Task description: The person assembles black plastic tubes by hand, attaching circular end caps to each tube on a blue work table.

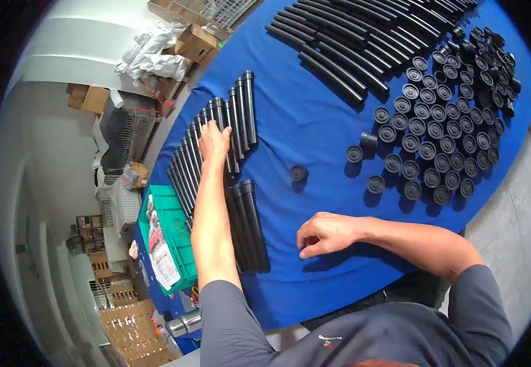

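Observation:
My left hand [215, 145] reaches over a row of black capped tubes [183, 165] on the left of the blue table. Its fingers and thumb close round one black tube [218, 105] near its capped end; the fingertips are partly hidden. My right hand [328, 235] is curled in a loose fist low over the cloth, with nothing visible in it. Between the hands lie more capped tubes [251, 226], partly behind my left forearm. A single round black cap [298, 174] sits on the cloth ahead of my right hand.
Many round black caps [427, 150] are spread at the right, a few tipped on their sides. Behind them lies a stack of black tubes [345, 49]. A green tray [183, 251] holding newspaper stands at the left edge of the blue cloth [326, 300]. Cardboard boxes [195, 43] stand beyond.

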Action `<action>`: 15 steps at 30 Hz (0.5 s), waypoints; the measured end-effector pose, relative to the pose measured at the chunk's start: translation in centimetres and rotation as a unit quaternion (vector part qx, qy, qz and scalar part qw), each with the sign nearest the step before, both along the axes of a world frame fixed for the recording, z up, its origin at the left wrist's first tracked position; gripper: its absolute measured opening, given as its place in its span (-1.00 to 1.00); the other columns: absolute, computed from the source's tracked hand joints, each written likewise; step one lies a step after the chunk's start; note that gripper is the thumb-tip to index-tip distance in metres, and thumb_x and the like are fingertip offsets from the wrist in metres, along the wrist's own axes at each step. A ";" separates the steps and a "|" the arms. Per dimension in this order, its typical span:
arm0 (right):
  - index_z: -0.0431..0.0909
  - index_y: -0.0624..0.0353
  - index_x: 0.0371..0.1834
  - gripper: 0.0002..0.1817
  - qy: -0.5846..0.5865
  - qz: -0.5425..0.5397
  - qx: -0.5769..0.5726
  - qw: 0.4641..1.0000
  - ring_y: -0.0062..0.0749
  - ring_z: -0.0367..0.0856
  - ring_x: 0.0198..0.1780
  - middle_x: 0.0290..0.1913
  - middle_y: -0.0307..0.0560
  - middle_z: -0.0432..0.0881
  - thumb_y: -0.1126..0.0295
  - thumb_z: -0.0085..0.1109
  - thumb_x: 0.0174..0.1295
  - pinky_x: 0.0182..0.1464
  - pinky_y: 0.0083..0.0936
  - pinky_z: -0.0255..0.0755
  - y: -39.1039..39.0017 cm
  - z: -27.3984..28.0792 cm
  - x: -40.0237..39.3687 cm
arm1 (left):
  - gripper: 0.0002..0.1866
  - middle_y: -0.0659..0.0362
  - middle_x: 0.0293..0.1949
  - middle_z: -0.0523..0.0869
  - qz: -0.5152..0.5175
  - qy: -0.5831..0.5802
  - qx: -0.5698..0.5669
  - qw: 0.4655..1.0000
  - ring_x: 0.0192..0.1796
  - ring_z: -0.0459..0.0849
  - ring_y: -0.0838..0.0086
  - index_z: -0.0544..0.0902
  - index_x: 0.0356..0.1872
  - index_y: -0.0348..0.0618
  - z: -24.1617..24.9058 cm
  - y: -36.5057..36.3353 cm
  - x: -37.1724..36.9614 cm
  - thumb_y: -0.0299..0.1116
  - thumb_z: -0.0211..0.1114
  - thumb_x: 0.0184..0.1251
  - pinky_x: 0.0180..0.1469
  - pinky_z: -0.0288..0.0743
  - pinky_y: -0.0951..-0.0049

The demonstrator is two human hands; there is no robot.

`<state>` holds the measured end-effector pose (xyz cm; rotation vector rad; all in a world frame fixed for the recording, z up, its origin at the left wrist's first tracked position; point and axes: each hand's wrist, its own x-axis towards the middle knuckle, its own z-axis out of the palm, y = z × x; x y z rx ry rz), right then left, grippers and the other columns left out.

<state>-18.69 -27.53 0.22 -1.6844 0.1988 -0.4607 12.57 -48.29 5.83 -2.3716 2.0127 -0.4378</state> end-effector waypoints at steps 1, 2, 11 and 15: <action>0.69 0.28 -0.27 -0.61 -0.012 0.003 -0.023 1.000 0.00 0.74 -0.27 -0.35 0.11 0.74 0.09 0.31 0.30 -0.18 -0.14 0.55 0.2 -0.2 0.1 | -0.43 -0.13 0.10 0.66 -0.002 0.003 -0.003 1.000 0.16 0.69 -0.12 0.60 0.18 -0.21 0.1 0.2 -0.3 0.00 0.44 0.34 0.16 0.60 -0.09; 0.69 0.27 -0.31 -0.62 -0.024 0.004 -0.046 0.999 0.02 0.73 -0.28 -0.37 0.10 0.73 0.09 0.30 0.29 -0.19 -0.13 0.54 0.4 -0.5 0.1 | -0.43 -0.13 0.09 0.67 -0.015 0.002 -0.012 1.000 0.14 0.70 -0.13 0.61 0.17 -0.23 -0.3 0.2 0.1 0.00 0.43 0.34 0.15 0.60 -0.08; 0.67 0.23 -0.41 -0.63 -0.015 0.004 -0.091 0.996 0.03 0.69 -0.34 -0.44 0.08 0.69 0.09 0.30 0.29 -0.25 -0.09 0.48 0.6 -0.6 0.4 | -0.44 0.01 -0.21 0.72 -0.220 0.306 0.052 0.925 -0.38 0.69 0.32 0.72 0.00 -0.34 3.0 9.3 -11.0 -0.04 0.58 0.18 -0.24 0.61 0.32; 0.72 0.21 -0.40 -0.63 -0.019 -0.004 -0.089 0.996 0.03 0.73 -0.33 -0.44 0.08 0.74 0.07 0.31 0.23 -0.23 -0.07 0.52 0.7 -0.6 0.3 | -0.50 -0.01 -0.10 0.71 -0.325 0.210 0.172 0.906 -0.20 0.74 0.26 0.69 0.05 -0.28 1.0 13.6 -14.0 -0.21 0.58 0.16 -0.11 0.65 0.32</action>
